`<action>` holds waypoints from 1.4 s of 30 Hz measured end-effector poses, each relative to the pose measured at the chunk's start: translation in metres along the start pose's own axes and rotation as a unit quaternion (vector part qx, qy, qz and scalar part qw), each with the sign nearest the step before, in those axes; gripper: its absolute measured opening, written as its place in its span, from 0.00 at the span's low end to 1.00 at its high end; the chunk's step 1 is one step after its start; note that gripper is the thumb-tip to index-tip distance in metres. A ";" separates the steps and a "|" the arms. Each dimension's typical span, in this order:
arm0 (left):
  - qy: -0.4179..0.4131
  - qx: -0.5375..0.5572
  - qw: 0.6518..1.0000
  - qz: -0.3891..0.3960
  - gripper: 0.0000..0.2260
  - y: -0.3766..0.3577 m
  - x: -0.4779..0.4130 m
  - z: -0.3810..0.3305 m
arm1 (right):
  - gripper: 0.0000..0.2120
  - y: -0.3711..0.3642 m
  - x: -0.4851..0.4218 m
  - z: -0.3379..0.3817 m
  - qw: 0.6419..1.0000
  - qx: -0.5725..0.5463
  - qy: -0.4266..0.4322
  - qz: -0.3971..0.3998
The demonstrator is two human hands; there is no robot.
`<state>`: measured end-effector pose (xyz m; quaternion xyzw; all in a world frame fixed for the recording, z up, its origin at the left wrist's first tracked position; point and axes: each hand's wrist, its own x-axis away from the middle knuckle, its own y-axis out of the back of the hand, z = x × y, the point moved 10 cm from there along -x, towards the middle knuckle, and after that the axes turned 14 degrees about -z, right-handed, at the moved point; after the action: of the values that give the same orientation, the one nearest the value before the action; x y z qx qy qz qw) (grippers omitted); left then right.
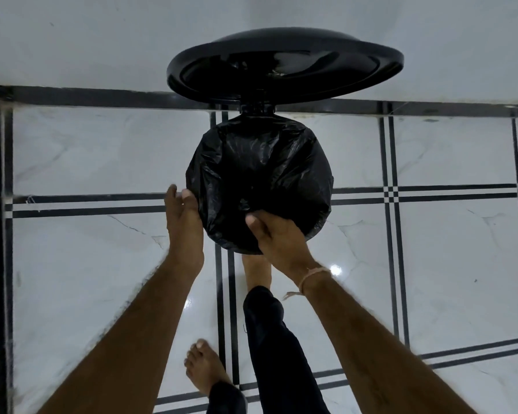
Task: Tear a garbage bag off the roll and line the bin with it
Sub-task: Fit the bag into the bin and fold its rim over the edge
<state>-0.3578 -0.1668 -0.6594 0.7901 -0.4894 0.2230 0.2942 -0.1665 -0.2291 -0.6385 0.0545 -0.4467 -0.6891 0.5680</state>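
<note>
round black bin on the tiled floor, lid raised at its far side, crinkled black garbage bag draped over its rim

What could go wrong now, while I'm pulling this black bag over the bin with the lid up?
1. The lid stands open above the left hand and right hand; a foot sits by the bin, probably on a hidden pedal. If it slips, the lid may drop on them.
2. The right hand grips the thin bag at the near rim; hard pulling could tear it or pop it off the far side.
</note>
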 end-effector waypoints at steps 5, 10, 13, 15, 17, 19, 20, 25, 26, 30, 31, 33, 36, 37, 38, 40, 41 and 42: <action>0.110 0.039 0.992 -0.048 0.12 0.010 0.025 0.036 | 0.13 0.021 0.014 -0.012 0.993 0.032 0.084 -0.079; 0.297 0.150 0.943 0.013 0.21 -0.004 0.070 0.081 | 0.14 0.063 0.049 -0.062 0.923 -0.131 -0.134 -0.337; 0.342 0.250 0.906 -0.003 0.22 -0.013 0.088 0.092 | 0.12 0.032 0.066 -0.081 0.769 -0.417 -0.367 -0.317; 0.367 0.285 0.886 -0.016 0.17 -0.020 0.098 0.097 | 0.13 0.002 0.075 -0.066 0.594 -0.594 -0.474 -0.265; 0.391 0.310 0.866 -0.032 0.13 -0.025 0.108 0.098 | 0.14 -0.020 0.078 -0.056 0.471 -0.682 -0.512 -0.226; 0.401 0.318 0.858 -0.039 0.13 -0.028 0.109 0.098 | 0.16 -0.028 0.077 -0.054 0.460 -0.701 -0.502 -0.211; 0.407 0.323 0.853 -0.047 0.12 -0.029 0.108 0.101 | 0.18 -0.032 0.077 -0.060 0.459 -0.699 -0.503 -0.218; 0.403 0.332 0.850 -0.064 0.10 -0.033 0.104 0.105 | 0.15 -0.036 0.067 -0.062 0.445 -0.712 -0.501 -0.209; 0.397 0.322 0.857 -0.062 0.11 -0.033 0.105 0.104 | 0.14 -0.038 0.068 -0.065 0.453 -0.704 -0.507 -0.208; 0.414 0.334 0.844 -0.072 0.12 -0.031 0.105 0.100 | 0.13 -0.036 0.071 -0.067 0.453 -0.700 -0.518 -0.190; 0.425 0.345 0.834 -0.070 0.12 -0.034 0.106 0.099 | 0.14 -0.034 0.071 -0.066 0.447 -0.705 -0.518 -0.185; 0.438 0.351 0.826 -0.061 0.12 -0.038 0.106 0.099 | 0.16 -0.034 0.067 -0.064 0.438 -0.712 -0.521 -0.173; 0.432 0.350 0.829 -0.061 0.15 -0.035 0.102 0.103 | 0.19 -0.030 0.065 -0.066 0.434 -0.708 -0.525 -0.185; 0.421 0.365 0.828 -0.058 0.15 -0.033 0.098 0.103 | 0.20 -0.027 0.064 -0.066 0.435 -0.707 -0.525 -0.186; 0.408 0.374 0.832 -0.052 0.14 -0.031 0.092 0.101 | 0.21 -0.023 0.063 -0.065 0.439 -0.706 -0.524 -0.186; 0.379 0.359 0.852 -0.040 0.13 -0.025 0.076 0.097 | 0.22 -0.014 0.058 -0.068 0.444 -0.706 -0.518 -0.187; 0.368 0.347 0.862 -0.030 0.12 -0.023 0.067 0.096 | 0.23 -0.008 0.053 -0.072 0.452 -0.706 -0.511 -0.189; 0.358 0.338 0.870 -0.018 0.12 -0.023 0.059 0.095 | 0.23 -0.002 0.046 -0.079 0.468 -0.702 -0.501 -0.192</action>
<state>-0.3061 -0.2617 -0.6960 0.7160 -0.2303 0.6372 0.1682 -0.1382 -0.3108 -0.6668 -0.6331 0.0004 -0.7723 -0.0523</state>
